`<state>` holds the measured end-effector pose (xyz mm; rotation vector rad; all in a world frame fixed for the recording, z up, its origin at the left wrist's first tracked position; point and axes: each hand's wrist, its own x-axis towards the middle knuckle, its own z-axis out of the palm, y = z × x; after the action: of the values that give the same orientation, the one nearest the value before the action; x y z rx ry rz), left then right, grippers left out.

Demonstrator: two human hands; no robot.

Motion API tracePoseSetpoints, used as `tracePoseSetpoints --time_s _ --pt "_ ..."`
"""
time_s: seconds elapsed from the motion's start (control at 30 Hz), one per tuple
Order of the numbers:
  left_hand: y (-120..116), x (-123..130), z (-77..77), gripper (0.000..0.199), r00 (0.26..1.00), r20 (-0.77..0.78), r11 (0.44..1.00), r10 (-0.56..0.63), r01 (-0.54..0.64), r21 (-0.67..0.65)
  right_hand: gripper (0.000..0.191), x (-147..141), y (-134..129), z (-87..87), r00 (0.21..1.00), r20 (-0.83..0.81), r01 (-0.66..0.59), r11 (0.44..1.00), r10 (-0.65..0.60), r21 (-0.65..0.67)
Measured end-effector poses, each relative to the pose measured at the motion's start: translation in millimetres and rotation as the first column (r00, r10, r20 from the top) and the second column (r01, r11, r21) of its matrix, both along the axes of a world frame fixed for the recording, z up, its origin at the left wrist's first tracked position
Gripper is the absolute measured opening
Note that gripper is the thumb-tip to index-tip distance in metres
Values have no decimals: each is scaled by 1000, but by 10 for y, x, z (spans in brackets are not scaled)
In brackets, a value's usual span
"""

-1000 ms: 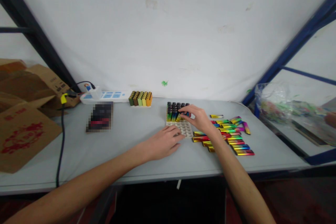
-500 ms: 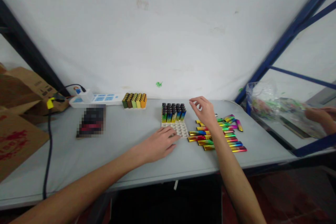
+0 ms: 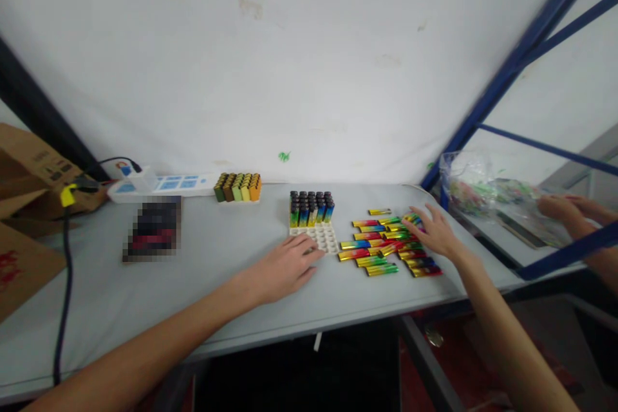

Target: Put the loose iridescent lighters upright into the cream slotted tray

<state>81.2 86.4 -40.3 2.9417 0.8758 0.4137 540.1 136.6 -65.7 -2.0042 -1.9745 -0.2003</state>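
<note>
A white tray with round holes [image 3: 329, 241] stands near the middle of the table; its back rows hold upright dark-topped cylinders [image 3: 311, 207] with colourful shiny sides. My left hand [image 3: 288, 267] rests at the tray's front left edge, fingers spread, holding nothing. To the right lies a loose spread of shiny multicoloured pieces [image 3: 369, 246]. Over the right back part of that spread is my right hand [image 3: 433, 232], its fingers apart and touching or just above the pieces, with nothing visibly gripped.
A second filled block of green, brown and orange pieces [image 3: 238, 187] stands at the back, beside a white power strip [image 3: 186, 185]. A pixelated dark object [image 3: 153, 229], a cardboard box [image 3: 29, 225] and a black cable are left. Beyond the blue frame [image 3: 512, 84] are another person's hands and plastic bags.
My right hand has moved right from beside the upright cylinders to the loose pieces, its fingers opening out. My left hand stays by the tray. The view has shifted slightly.
</note>
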Motion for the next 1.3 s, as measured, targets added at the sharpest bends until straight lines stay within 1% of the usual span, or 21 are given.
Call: tracePoseSetpoints --time_s 0.07,0.1,0.13,0.2,0.33,0.4,0.47,0.57,0.7,0.77,0.8,0.9,0.97,1.3 --pt "7 0 -12 30 1000 11 1000 -5 5 -4 65 142 -6 -174 994 -20 106 991 -108 -82" --pt "12 0 -19 30 1000 12 1000 -8 8 -9 66 176 4 -237 989 -37 137 984 -142 -110" --pt "17 -2 -26 30 1000 13 1000 -9 9 -13 67 187 20 -283 986 -58 147 981 -156 -126" --pt "26 -6 -37 29 1000 16 1000 -8 8 -12 68 155 68 -322 987 -114 101 988 -115 -118" --pt "28 -11 -39 29 1000 23 1000 -4 4 -4 65 -16 201 -260 969 -233 -91 995 81 -32" --pt "23 -12 -37 29 1000 28 1000 -7 7 -1 58 -107 283 -216 955 -267 -138 990 133 0" --pt "18 -14 -37 29 999 36 1000 -11 11 0 52 -179 378 -184 949 -275 -153 988 153 21" --pt "17 -16 -46 28 999 44 1000 -11 11 6 46 -227 549 -143 956 -260 -128 991 135 44" --pt "17 -20 -53 28 999 43 1000 -8 7 13 49 -191 785 -59 975 -222 8 995 15 102" --pt "17 -22 -52 29 999 39 1000 -11 10 12 48 -178 875 -28 979 -201 43 992 -18 118" --pt "17 -22 -51 29 999 35 1000 -11 10 10 45 -183 908 -23 982 -189 33 994 -12 108" --pt "19 -19 -51 30 1000 19 1000 -7 7 0 35 -251 955 -47 986 -155 -55 998 58 28" --pt "22 -14 -54 30 1000 16 1000 -8 8 -2 34 -323 960 -74 988 -129 -92 996 89 -17" --pt "11 -23 -44 29 999 43 1000 -8 7 4 44 -700 1036 -86 998 2 -66 993 66 -103"
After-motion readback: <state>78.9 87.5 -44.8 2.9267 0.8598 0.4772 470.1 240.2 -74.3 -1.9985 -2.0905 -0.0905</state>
